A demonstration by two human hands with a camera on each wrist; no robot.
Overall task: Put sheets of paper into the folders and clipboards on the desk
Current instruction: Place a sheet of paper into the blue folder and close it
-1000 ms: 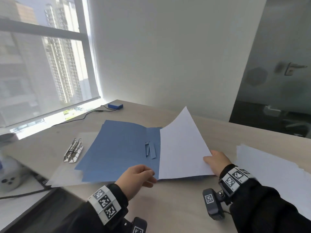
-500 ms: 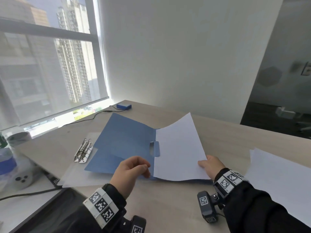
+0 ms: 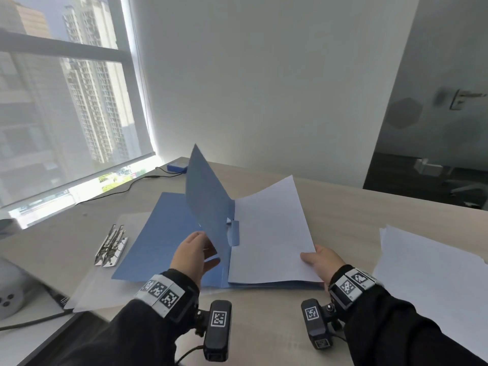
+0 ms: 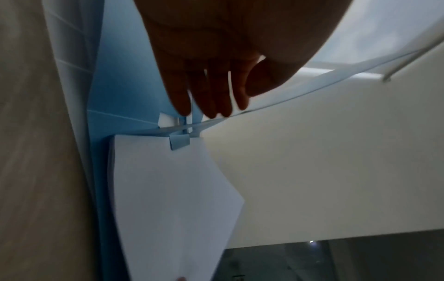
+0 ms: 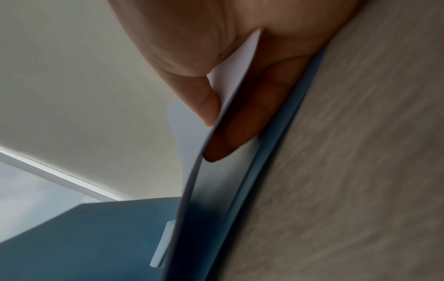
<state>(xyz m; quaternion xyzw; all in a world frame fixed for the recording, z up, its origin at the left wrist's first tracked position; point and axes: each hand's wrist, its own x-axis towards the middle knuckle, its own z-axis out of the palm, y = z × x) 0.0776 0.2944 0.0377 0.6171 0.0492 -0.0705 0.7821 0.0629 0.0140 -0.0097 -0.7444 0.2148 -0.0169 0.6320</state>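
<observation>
A blue folder [image 3: 158, 241] lies open on the desk. My left hand [image 3: 195, 254] pinches its left cover [image 3: 208, 196] near the lower edge and holds it raised, almost upright. White sheets of paper [image 3: 272, 233] lie on the folder's right half, their left edge tucked under a small blue tab [image 3: 234, 232]. My right hand [image 3: 318, 260] pinches the sheets' right edge; in the right wrist view the thumb sits on top and the fingers [image 5: 230, 136] underneath, above the blue folder [image 5: 96, 237]. The left wrist view shows my left hand [image 4: 230, 98] over the sheets [image 4: 173, 190].
A loose stack of white paper [image 3: 427, 265] lies at the right. Metal clip mechanisms [image 3: 111, 245] rest on a translucent sheet [image 3: 105, 289] left of the folder. A small blue box [image 3: 177, 167] with a black cable sits by the window. The desk's left edge [image 3: 52, 323] is close.
My left hand took hold of the folder's left cover and lifted it from flat to nearly upright. The sheets in my right hand sank lower onto the folder's right half.
</observation>
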